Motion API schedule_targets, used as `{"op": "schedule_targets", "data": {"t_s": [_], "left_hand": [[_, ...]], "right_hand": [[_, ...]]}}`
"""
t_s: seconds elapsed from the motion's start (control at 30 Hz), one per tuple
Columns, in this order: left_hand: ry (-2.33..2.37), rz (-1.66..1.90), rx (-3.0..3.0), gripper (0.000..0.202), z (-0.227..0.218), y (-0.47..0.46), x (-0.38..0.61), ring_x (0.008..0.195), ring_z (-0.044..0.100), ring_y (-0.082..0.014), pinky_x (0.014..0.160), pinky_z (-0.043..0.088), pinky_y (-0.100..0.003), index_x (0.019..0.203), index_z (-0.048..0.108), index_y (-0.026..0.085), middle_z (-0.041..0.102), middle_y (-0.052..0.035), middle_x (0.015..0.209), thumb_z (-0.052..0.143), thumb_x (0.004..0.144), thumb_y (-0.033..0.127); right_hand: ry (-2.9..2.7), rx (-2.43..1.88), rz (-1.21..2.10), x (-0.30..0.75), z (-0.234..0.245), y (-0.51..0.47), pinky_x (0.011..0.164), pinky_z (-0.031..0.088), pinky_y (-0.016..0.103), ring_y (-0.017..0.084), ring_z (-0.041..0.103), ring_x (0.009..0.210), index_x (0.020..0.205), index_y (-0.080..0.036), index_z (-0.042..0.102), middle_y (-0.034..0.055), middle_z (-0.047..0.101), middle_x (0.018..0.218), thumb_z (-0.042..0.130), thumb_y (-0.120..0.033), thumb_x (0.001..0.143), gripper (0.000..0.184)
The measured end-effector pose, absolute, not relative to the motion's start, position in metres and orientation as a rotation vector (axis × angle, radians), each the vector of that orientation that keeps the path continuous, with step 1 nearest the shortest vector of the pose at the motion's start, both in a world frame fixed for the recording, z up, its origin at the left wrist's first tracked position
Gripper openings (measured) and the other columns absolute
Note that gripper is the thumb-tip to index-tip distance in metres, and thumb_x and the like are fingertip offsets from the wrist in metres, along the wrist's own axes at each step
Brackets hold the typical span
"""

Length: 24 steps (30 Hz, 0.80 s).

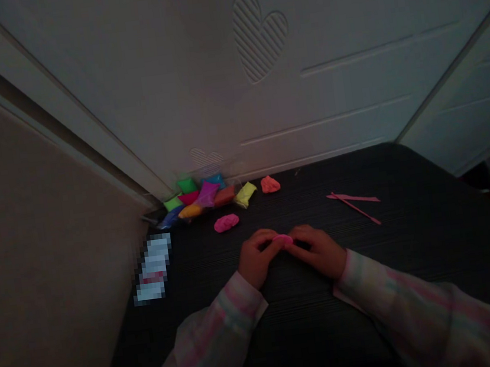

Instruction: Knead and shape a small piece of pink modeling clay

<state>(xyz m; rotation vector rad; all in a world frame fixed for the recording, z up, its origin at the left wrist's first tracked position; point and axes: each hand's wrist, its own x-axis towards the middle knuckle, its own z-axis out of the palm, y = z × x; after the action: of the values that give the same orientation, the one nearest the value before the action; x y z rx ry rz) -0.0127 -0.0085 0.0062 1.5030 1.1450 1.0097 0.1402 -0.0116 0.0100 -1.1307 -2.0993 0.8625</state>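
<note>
My left hand (256, 258) and my right hand (318, 249) meet over the dark table (413, 246), fingers curled round a small pink lump of clay (282, 239) held between them. Both hands pinch it from opposite sides, just above the tabletop. A second pink clay lump (226, 223) lies on the table beyond my left hand. An orange-red lump (270, 184) sits further back near the wall. Two pink modelling tools (354, 201) lie crossed to the right, beyond my right hand.
A heap of several coloured clay packets (204, 196) in clear wrap lies at the back left corner against the white panelled wall (325, 78). A blurred-out flat item (153, 267) rests at the table's left edge. The room is dim.
</note>
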Motion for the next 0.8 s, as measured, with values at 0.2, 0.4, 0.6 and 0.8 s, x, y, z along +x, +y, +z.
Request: {"op": "schedule_targets", "data": {"t_s": [0.2, 0.4, 0.6, 0.8], "left_hand": [[1.174, 0.946, 1.529, 0.014, 0.0046, -0.0083, -0.0142, 0.073, 0.052, -0.0129, 0.068, 0.039, -0.024, 0.071, 0.063, 0.017, 0.056, -0.0012, 0.076, 0.058, 0.065, 0.028], [1.162, 0.937, 1.534, 0.014, 0.0055, -0.0066, -0.0146, 0.073, 0.052, -0.0132, 0.067, 0.039, -0.024, 0.07, 0.063, 0.016, 0.056, -0.0018, 0.075, 0.059, 0.064, 0.028], [1.207, 0.923, 1.517, 0.016, 0.0009, -0.0056, -0.0159, 0.073, 0.052, -0.0138, 0.067, 0.04, -0.025, 0.07, 0.062, 0.016, 0.056, -0.0022, 0.077, 0.059, 0.064, 0.03], [1.205, 0.925, 1.518, 0.016, 0.0007, -0.0066, -0.0152, 0.074, 0.052, -0.0144, 0.067, 0.04, -0.026, 0.071, 0.062, 0.016, 0.056, -0.0026, 0.077, 0.057, 0.065, 0.031]], "right_hand": [[-2.118, -1.172, 0.803, 0.1414, 0.0105, -0.011, 0.063, 0.035, 0.027, 0.013, 0.05, 0.064, 0.071, -0.015, 0.055, 0.0026, 0.056, 0.066, 0.044, -0.027, 0.077, 0.018], [-2.092, -1.187, 0.83, 0.1412, 0.0137, -0.0112, 0.062, 0.035, 0.028, 0.013, 0.049, 0.064, 0.072, -0.014, 0.056, 0.0026, 0.055, 0.064, 0.046, -0.029, 0.076, 0.018], [-1.956, -1.232, 0.944, 0.1424, 0.011, -0.0097, 0.057, 0.037, 0.025, 0.013, 0.049, 0.063, 0.074, -0.015, 0.055, 0.0027, 0.055, 0.068, 0.047, -0.03, 0.075, 0.018], [-1.906, -1.227, 0.956, 0.1427, 0.0082, -0.0101, 0.059, 0.038, 0.025, 0.012, 0.05, 0.064, 0.075, -0.016, 0.056, 0.0021, 0.055, 0.069, 0.046, -0.031, 0.075, 0.018]]}}
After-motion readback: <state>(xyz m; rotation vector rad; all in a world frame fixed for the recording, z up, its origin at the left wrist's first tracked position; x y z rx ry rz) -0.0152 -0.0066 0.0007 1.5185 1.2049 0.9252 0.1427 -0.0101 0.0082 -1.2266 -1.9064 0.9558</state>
